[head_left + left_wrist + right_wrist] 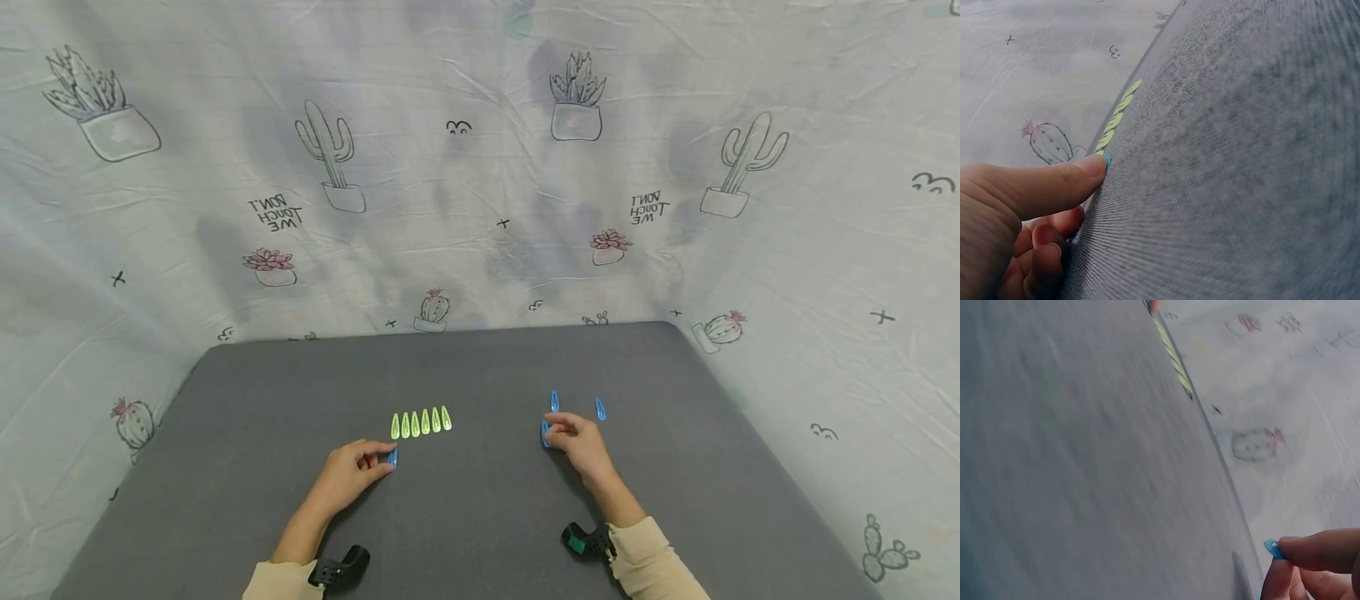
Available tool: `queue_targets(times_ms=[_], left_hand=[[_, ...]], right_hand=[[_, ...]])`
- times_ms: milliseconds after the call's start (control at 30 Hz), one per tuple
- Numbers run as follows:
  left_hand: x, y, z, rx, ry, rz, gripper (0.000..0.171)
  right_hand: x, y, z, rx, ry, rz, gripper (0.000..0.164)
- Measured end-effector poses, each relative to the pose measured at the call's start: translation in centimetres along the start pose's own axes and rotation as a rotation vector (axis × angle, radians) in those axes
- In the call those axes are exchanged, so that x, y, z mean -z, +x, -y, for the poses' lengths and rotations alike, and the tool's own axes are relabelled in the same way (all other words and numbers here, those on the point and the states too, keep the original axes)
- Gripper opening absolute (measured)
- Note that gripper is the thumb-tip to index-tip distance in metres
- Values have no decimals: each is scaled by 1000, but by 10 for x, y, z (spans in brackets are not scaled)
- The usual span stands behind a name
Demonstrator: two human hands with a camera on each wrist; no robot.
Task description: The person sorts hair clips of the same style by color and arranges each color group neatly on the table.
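Below the leftmost end of a row of yellow-green snap hair clips (416,423), my left hand (351,475) pinches a blue snap hair clip (393,457) by its ends. Only a blue bit of that clip (1108,160) shows past the thumb in the left wrist view. On the right, my right hand (579,446) holds another blue hair clip (545,434) between thumb and fingers. The right wrist view shows this clip (1272,549) at the fingertips. Two more blue clips lie beyond the right hand, one straight ahead (554,401) and one to its right (601,408).
Everything lies on a dark grey table (480,517). A pale curtain printed with potted cacti (480,167) surrounds its back and sides. Each wrist wears a black camera mount, one on the left (341,570) and one on the right (587,541).
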State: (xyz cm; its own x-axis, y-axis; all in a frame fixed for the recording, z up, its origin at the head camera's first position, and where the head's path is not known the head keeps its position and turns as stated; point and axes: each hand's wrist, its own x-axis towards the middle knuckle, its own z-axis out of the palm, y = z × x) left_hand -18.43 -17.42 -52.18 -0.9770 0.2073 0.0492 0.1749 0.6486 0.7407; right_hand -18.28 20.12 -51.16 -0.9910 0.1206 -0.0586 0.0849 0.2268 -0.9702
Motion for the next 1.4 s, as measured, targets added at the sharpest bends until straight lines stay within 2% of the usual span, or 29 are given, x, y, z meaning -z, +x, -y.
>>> queue_targets(times_ms=[267,533,900,1100,1400], left_hand=[[0,2,0,14,13,-9,28],[-2,3,1,2,13,-21,27],[-1,3,0,20,12,-28,27],[-3,4,0,10,18,-42,26],[-4,6,-2,-32,2,-62,24]], right_hand=[[-25,-5,10,-1,79,183,31],[-54,-4,13,33,126,293,36],[-104,-2,22,65,120,346,34],[-134,-6,33,78,99,344,32],[-168,-4,39,129,-36,309,27]])
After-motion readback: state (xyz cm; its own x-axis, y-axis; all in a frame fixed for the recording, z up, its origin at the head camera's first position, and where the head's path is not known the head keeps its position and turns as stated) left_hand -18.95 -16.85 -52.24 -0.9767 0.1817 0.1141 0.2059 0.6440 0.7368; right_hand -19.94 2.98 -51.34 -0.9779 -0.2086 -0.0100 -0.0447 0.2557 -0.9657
